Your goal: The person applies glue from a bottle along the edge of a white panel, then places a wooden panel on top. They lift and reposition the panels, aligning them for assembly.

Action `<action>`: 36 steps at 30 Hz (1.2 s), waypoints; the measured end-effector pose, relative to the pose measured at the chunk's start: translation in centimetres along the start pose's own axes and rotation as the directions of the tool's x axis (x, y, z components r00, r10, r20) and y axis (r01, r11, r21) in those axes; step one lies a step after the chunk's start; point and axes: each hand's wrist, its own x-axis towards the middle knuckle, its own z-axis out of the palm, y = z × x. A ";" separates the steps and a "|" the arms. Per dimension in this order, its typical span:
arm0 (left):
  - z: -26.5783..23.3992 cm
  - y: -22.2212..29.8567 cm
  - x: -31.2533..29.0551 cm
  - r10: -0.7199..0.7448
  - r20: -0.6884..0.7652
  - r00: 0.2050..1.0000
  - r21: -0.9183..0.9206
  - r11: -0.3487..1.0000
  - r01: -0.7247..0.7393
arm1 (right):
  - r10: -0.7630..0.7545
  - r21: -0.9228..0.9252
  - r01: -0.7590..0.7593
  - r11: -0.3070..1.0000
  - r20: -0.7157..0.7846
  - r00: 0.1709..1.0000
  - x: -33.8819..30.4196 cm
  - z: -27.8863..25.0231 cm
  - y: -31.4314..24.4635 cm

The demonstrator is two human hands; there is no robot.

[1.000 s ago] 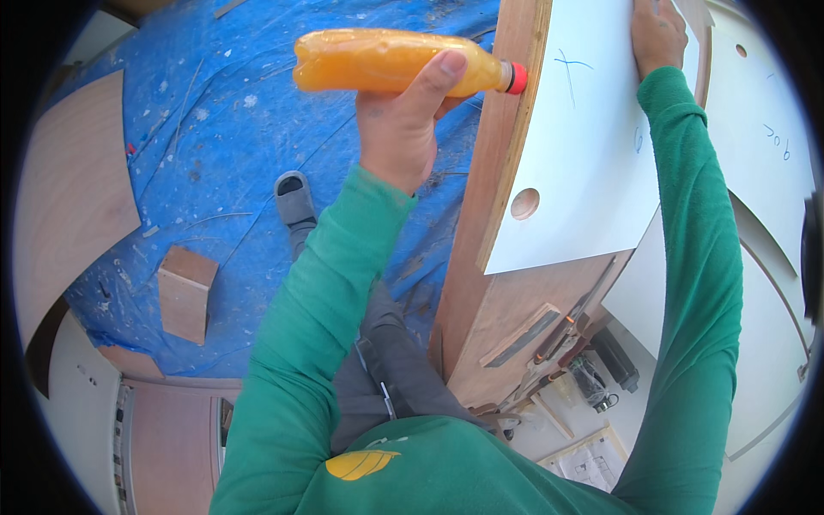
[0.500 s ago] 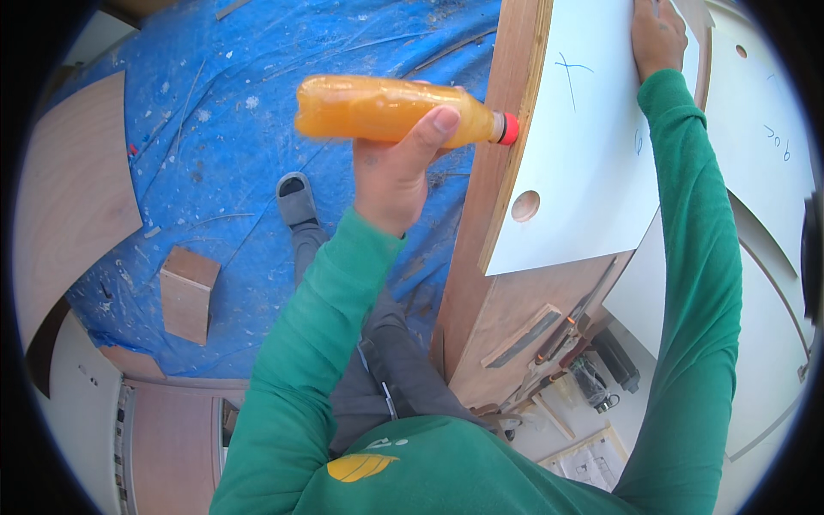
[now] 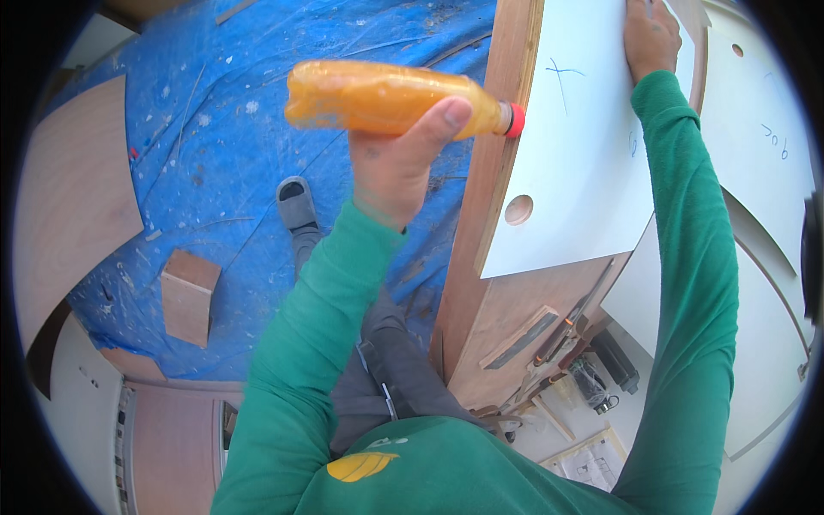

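My left hand (image 3: 390, 163) is wrapped round a clear plastic bottle (image 3: 369, 96) of orange-yellow liquid. The bottle lies nearly level, its red cap (image 3: 516, 120) pointing right at the near long edge of a white panel (image 3: 566, 180). Whether the cap touches that edge I cannot tell. Pen marks and a round hole (image 3: 518, 209) show on the panel, which lies on top of a wooden carcass (image 3: 506, 322). Farther right, my right hand (image 3: 651, 41) rests on the panel's far part with its fingers stretched out; the fingertips are cut off by the frame's top.
A blue tarp (image 3: 215, 154) covers the floor, with a small wooden box (image 3: 189, 296) on it. At the left stands a curved plywood sheet (image 3: 81, 189). More white panels (image 3: 764, 257) are at the right. A dark bottle (image 3: 614, 360), tools and a paper drawing (image 3: 592, 459) lie below the carcass.
My left hand has raised the bottle slightly, its cap shifting a little toward the panel. My right hand and the panel sit slightly farther left in view.
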 end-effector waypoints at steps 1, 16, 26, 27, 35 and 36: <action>0.2 0.2 -0.7 -0.028 -0.020 0.999 -0.050 0.998 0.026 | 0.002 0.000 -0.002 1.000 0.003 1.000 0.0 0.0 0.0; 0.8 0.2 1.5 -0.013 -0.013 1.000 -0.069 0.998 0.012 | 0.009 -0.005 -0.009 1.000 0.003 1.000 0.0 0.0 0.0; 3.9 2.9 7.7 0.004 0.053 0.999 -0.191 0.981 0.006 | 0.007 0.044 -0.006 0.999 -0.009 1.000 0.1 0.0 0.0; 3.5 2.5 7.2 0.019 0.028 0.999 -0.183 0.983 -0.014 | 0.004 0.038 -0.003 0.999 -0.020 1.000 0.1 0.0 0.0; 2.3 0.5 5.3 0.104 -0.036 0.994 -0.138 0.985 -0.107 | 0.002 0.036 -0.001 0.999 -0.018 1.000 0.2 0.2 0.0; 2.4 0.5 6.2 0.135 -0.030 0.990 -0.139 0.981 -0.138 | 0.002 0.040 -0.001 0.999 -0.022 1.000 0.3 0.2 0.1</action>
